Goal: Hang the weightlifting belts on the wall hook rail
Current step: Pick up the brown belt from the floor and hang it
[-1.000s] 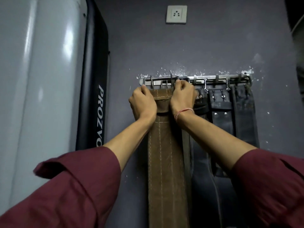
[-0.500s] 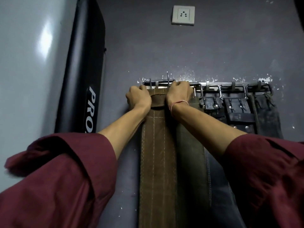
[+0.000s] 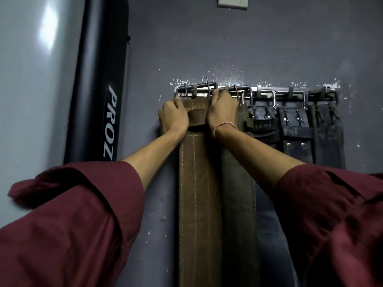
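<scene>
Head view: well left of the hook rail (image 3: 200, 94) a black upright pad (image 3: 99, 100) stands against the wall. At the rail's left end your left hand (image 3: 173, 117) curls its fingers round the brown belt (image 3: 196, 183) at its top edge. Your right hand (image 3: 222, 112) grips the opposite edge, just under the rail. Further right along the rail hang an olive belt (image 3: 238, 183) and three dark belts (image 3: 296, 139).

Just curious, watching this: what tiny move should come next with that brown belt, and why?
Probably ease the brown belt down until its buckle seats on the hook rail. The left hand and right hand both grip its top right there; whether the buckle has caught is unclear.
</scene>
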{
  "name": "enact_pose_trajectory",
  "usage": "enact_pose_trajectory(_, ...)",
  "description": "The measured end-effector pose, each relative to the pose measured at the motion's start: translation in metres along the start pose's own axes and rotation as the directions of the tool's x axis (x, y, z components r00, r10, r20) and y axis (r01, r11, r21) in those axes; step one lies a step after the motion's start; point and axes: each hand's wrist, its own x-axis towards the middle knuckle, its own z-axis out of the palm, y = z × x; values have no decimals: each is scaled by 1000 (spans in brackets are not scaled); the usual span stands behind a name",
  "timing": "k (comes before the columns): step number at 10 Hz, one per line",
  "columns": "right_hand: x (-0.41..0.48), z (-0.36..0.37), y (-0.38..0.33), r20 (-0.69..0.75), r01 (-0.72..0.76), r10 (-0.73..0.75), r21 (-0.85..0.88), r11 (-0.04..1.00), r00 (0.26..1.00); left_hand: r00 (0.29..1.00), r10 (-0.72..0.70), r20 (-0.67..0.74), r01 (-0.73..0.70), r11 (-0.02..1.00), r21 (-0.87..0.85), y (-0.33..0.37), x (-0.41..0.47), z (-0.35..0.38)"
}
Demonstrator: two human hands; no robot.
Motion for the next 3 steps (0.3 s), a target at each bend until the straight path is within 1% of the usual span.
enact_pose_trajectory(1,-20,-7,5,6,20,-20,80,997,1000,1000,-16,-17,16,1000,-14,-3,-24,-8)
enact_pose_trajectory(2,-45,-12,14,-13,42,-40,203,978,999,999,-51,-10,50,998,-38,-6,-54,-14)
enact_pose_trajectory(3,-74,-26,31,34,-18,11,209,978,999,1000,23,12,-23,1000,20,-21,-89,-23)
